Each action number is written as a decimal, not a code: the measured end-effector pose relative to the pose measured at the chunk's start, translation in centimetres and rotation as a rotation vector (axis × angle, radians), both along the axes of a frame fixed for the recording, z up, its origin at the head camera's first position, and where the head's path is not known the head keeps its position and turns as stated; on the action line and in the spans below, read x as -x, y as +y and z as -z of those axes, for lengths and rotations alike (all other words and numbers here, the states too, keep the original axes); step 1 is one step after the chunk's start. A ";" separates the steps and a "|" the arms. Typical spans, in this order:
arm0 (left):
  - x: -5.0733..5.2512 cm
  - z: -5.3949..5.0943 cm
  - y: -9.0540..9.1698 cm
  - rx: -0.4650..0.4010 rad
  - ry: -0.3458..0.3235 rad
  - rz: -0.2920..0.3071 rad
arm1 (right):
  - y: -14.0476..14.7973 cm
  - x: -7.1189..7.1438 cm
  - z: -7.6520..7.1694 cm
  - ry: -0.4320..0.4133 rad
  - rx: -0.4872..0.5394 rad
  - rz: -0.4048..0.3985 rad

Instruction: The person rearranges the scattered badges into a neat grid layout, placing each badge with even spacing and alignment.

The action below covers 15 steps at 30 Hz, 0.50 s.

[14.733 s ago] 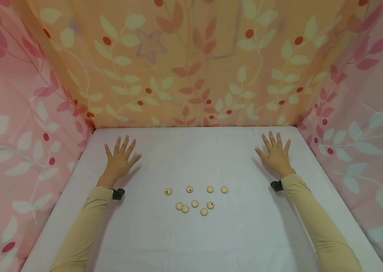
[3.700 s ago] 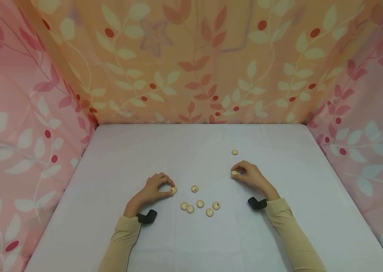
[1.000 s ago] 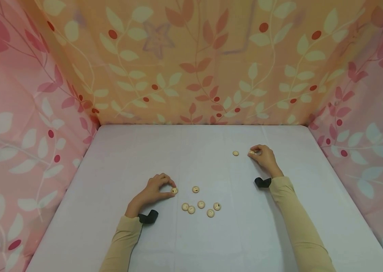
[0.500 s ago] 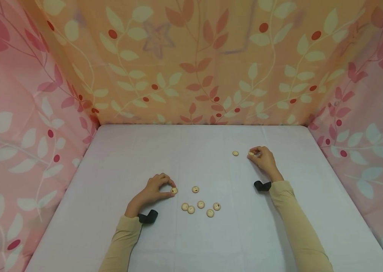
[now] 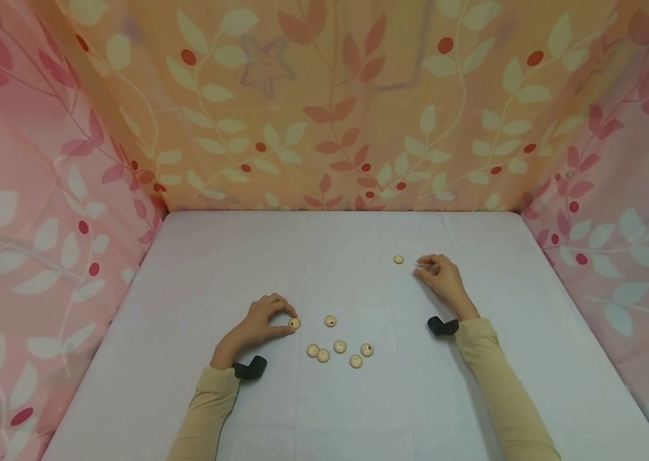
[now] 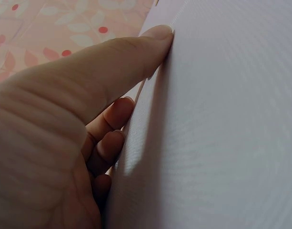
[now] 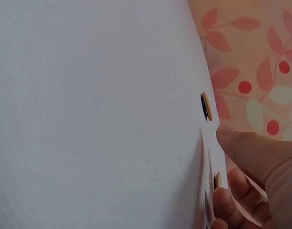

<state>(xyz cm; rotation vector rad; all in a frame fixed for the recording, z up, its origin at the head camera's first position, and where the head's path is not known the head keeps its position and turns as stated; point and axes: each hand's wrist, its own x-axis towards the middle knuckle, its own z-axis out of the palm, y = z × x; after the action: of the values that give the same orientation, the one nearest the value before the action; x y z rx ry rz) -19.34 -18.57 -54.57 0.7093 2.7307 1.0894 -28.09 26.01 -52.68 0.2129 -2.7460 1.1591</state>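
Note:
In the head view my left hand [image 5: 258, 322] rests on the white table, with thumb and index finger around a small round beige disc [image 5: 294, 323] that bears dark marks. The left wrist view shows the thumb [image 6: 131, 57] against the cloth; the disc is hidden there. Farther back on the right, my right hand [image 5: 442, 276] hovers low, fingers bent and thumb apart from them. A beige disc [image 5: 398, 259] lies just left of it. In the right wrist view one disc [image 7: 206, 106] lies beyond the thumb, and another disc [image 7: 218, 180] shows by the fingertips, free of any pinch.
Between the hands lie several more beige discs [image 5: 340, 346], two of them touching or nearly so. One disc [image 5: 331, 321] sits a little behind that group. Flowered curtains [image 5: 324, 128] enclose the white table [image 5: 232, 256] at the back and both sides.
From the middle, my right hand carried a disc back and right, beside the one lying there. It has since let go and drawn slightly towards me. The left hand stays at its disc.

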 end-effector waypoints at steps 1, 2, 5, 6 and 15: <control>0.0 0.0 0.0 -0.003 0.000 -0.002 | -0.1 -0.1 0.0 -0.004 -0.001 0.001; -0.1 -0.1 0.0 -0.006 -0.001 -0.005 | -0.2 -0.2 0.1 -0.007 0.000 0.000; -0.1 -0.2 0.1 -0.017 -0.005 -0.010 | -0.6 -0.6 0.2 -0.024 0.007 -0.001; -0.1 -0.2 0.1 -0.017 -0.004 -0.009 | -0.7 -0.7 0.2 -0.031 0.011 0.001; -0.1 -0.2 0.1 -0.015 -0.007 -0.009 | -1.8 -1.7 0.2 -0.046 0.020 -0.046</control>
<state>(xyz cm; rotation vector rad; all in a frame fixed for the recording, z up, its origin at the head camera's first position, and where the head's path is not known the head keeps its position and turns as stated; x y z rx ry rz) -19.20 -18.48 -54.38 0.6937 2.7251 1.1138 -26.39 24.18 -52.90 0.2517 -2.7815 1.2170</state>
